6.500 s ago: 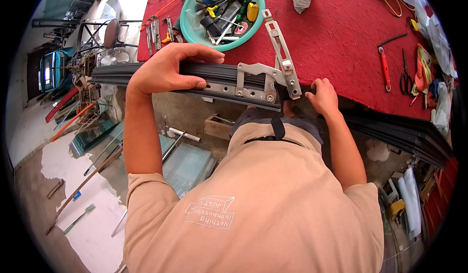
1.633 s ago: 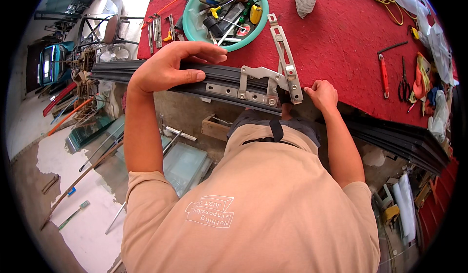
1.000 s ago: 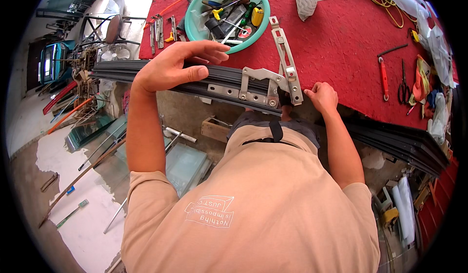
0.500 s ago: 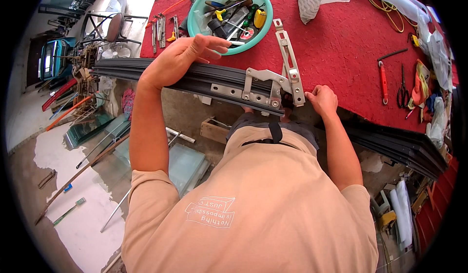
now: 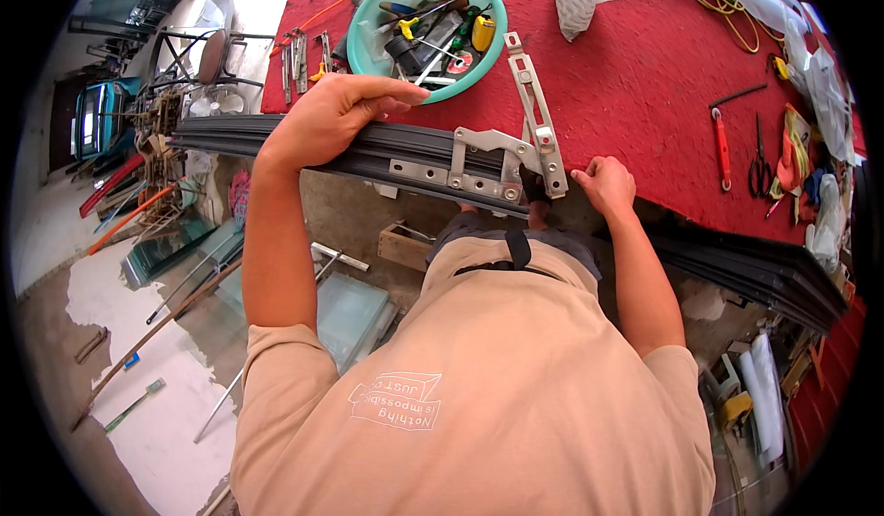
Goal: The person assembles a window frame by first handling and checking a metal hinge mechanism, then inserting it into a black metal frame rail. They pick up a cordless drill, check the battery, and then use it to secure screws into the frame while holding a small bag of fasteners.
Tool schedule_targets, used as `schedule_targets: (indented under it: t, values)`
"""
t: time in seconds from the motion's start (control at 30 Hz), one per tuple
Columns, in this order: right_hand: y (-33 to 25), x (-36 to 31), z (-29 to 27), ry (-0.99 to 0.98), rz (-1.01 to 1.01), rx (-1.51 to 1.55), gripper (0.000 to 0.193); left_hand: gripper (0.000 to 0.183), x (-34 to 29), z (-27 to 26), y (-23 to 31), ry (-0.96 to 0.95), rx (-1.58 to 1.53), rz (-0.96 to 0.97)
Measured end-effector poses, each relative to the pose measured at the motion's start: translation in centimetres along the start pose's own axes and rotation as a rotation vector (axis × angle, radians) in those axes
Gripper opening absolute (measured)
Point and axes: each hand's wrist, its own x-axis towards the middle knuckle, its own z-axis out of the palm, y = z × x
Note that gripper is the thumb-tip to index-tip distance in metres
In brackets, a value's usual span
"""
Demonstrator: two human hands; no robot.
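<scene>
Long black metal profiles (image 5: 249, 131) lie along the near edge of the red-covered table. A silver metal friction hinge (image 5: 479, 185) is at their right end, with its slotted arm (image 5: 531, 102) swung out over the cloth. My left hand (image 5: 331, 120) rests across the profiles, palm down, its fingers stretched toward the green bowl and holding nothing visible. Just right of the hinge arm's near end is my right hand (image 5: 608, 186), fingers curled in and thumb pressed to them. A small gap separates it from the hinge; whether it pinches anything is hidden.
A green bowl (image 5: 497, 51) of tools stands beyond the profiles. Metal hinge pieces (image 5: 296, 60) lie left of it. On the right are a red-handled tool (image 5: 721, 152), scissors (image 5: 761, 168) and gloves (image 5: 792, 157). More black profiles (image 5: 746, 272) sit below the table's right edge.
The hinge and profile end have shifted slightly left, and a gap now shows between the hinge arm and my right hand. My left fingers have drawn closer together.
</scene>
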Motion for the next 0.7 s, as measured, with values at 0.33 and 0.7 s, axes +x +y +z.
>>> schedule_targets:
  t: [0.33, 0.7]
  values:
    - [-0.35, -0.34, -0.3, 0.011, 0.012, -0.004, 0.04, 0.075, -0.33, -0.08, -0.09, 0.009, -0.232, -0.094]
    - [-0.46, -0.3, -0.39, -0.01, 0.033, -0.006, 0.04, 0.059, 0.0, -0.02, 0.12, -0.003, -0.057, -0.051]
